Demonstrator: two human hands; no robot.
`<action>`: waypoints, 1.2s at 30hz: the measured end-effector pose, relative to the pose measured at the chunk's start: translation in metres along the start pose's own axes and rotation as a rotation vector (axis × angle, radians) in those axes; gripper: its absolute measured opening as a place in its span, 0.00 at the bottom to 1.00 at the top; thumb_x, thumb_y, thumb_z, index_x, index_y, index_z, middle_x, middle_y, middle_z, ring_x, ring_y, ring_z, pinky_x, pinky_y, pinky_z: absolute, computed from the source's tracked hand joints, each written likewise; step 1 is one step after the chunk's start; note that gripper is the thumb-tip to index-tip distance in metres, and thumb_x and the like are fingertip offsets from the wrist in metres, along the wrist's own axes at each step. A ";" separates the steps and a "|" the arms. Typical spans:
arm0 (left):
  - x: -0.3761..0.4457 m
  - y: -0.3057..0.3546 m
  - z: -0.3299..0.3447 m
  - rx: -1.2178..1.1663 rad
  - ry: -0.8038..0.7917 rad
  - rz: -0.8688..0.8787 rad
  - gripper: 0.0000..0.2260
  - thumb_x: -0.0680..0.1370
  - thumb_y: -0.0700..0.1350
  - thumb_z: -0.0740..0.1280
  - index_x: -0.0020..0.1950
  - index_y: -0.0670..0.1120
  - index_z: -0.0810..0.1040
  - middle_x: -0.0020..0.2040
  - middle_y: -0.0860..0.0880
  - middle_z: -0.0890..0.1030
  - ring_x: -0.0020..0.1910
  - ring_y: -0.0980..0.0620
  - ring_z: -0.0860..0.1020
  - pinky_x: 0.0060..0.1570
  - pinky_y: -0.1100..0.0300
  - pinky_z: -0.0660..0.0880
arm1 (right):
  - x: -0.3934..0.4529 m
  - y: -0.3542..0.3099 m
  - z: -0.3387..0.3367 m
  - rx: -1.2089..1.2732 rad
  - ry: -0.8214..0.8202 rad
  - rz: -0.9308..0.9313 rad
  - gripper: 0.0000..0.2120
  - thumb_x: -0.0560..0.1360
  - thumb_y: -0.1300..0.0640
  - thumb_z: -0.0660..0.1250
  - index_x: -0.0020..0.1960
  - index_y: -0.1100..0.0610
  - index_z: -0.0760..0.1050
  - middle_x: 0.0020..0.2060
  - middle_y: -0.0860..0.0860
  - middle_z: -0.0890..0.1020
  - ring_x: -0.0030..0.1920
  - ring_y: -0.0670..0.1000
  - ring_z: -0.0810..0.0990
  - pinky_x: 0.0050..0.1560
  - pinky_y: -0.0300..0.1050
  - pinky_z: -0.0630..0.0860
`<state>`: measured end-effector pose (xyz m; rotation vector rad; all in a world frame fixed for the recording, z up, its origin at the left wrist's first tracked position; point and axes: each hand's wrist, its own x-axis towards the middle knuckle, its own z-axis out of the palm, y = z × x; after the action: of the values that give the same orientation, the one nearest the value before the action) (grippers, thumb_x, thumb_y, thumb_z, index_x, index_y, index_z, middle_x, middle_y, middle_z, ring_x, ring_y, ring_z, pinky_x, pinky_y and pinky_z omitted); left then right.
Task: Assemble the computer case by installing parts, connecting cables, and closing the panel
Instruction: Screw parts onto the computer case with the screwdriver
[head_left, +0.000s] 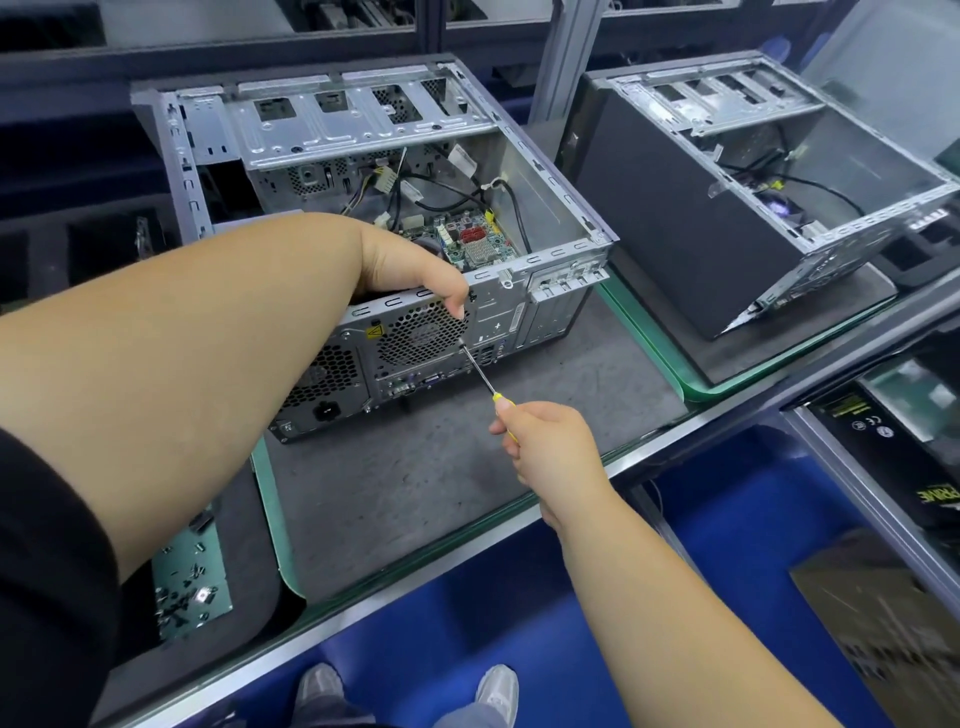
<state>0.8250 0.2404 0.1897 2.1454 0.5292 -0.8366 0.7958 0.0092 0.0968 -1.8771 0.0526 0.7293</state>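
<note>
Bracing the open computer case (363, 218) at the centre of the grey mat (415, 493), the left hand (410, 265) curled over the rear top edge, thumb pressing near the fan grille, apparently to steady the chassis. The right hand (540, 441), arm extended from the mat's near edge, gripped the yellow-handled screwdriver (480, 371) with fingers wrapped tight, its tip angled up-left against the rear panel, likely driving a screw.
</note>
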 end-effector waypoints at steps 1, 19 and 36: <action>0.001 0.002 0.001 0.018 0.019 0.016 0.25 0.76 0.51 0.68 0.71 0.44 0.72 0.75 0.44 0.68 0.73 0.45 0.67 0.53 0.58 0.69 | -0.002 -0.001 -0.001 -0.023 0.001 -0.004 0.17 0.79 0.46 0.67 0.36 0.53 0.80 0.22 0.44 0.71 0.23 0.45 0.66 0.31 0.42 0.64; -0.032 -0.014 0.030 0.196 0.704 0.362 0.20 0.69 0.61 0.75 0.55 0.52 0.81 0.49 0.54 0.79 0.49 0.53 0.76 0.46 0.61 0.70 | -0.047 -0.042 -0.028 -0.076 0.062 -0.269 0.13 0.78 0.46 0.66 0.38 0.49 0.80 0.28 0.48 0.71 0.26 0.46 0.65 0.33 0.43 0.63; -0.035 -0.012 0.029 0.127 0.630 0.413 0.16 0.70 0.53 0.76 0.57 0.51 0.82 0.50 0.54 0.83 0.50 0.54 0.80 0.55 0.58 0.76 | -0.041 -0.044 -0.018 -0.105 0.067 -0.249 0.12 0.77 0.45 0.65 0.37 0.46 0.80 0.28 0.48 0.72 0.25 0.45 0.65 0.34 0.45 0.65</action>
<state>0.7815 0.2219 0.1941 2.5066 0.3170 0.0477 0.7870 0.0004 0.1588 -1.9642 -0.1776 0.5062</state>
